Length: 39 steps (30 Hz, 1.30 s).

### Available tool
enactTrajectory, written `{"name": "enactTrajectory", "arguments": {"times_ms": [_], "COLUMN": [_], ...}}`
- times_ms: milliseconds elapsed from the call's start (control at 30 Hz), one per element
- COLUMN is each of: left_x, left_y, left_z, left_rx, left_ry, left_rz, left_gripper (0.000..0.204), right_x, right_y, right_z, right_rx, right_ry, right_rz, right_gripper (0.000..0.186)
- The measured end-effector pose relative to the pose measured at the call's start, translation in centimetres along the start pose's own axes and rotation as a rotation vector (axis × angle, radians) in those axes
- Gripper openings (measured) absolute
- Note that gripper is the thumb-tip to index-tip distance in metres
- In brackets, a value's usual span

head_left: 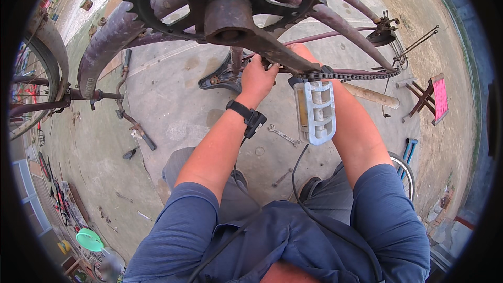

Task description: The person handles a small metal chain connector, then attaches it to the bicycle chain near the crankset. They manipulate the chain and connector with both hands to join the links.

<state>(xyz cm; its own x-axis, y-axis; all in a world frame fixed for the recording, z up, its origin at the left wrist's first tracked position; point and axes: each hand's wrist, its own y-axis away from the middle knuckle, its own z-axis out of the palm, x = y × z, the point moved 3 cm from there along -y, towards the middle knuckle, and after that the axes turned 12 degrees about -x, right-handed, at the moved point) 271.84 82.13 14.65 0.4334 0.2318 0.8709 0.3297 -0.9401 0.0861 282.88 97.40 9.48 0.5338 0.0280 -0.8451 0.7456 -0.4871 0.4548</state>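
Observation:
An upturned bicycle frame [335, 18] with worn purple paint fills the upper part of the head view. Its large dark chainring [146, 13] and crank arm [277, 52] are closest to me, with a silver caged pedal [320, 112] hanging from the crank. My left hand [257, 79] reaches below the crank, beside the black saddle [216, 79] on the ground. Its fingers are curled together on something small and dark that I cannot make out. My right hand [301, 51] lies behind the crank and chain [356, 77], its fingers hidden.
A combination wrench [283, 135] and a smaller wrench [282, 177] lie on the concrete between my feet. Detached handlebars [126, 105] rest at the left. A folding stool with a pink seat [440, 98] stands at right, a green basin [89, 239] lower left.

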Motion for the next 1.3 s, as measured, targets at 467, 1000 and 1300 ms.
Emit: {"name": "enactTrajectory", "arguments": {"times_ms": [467,1000,1300], "left_x": [0.5,-0.6,-0.2], "left_y": [0.2,-0.1,-0.1], "left_z": [-0.2,0.6,0.4], "left_rx": [-0.025,-0.071,-0.063], "left_ry": [0.021,0.191,0.154], "left_rz": [-0.034,-0.116,-0.069], "left_gripper": [0.037,0.035,0.035], "right_x": [0.6,-6.0,-4.3], "right_y": [-0.4,4.9,3.2], "right_z": [-0.1,0.4,-0.3], "right_rx": [0.008,0.088,0.074], "right_ry": [0.035,0.104,0.377], "right_rz": [-0.042,-0.097,0.005], "right_gripper": [0.041,0.044,0.045]}}
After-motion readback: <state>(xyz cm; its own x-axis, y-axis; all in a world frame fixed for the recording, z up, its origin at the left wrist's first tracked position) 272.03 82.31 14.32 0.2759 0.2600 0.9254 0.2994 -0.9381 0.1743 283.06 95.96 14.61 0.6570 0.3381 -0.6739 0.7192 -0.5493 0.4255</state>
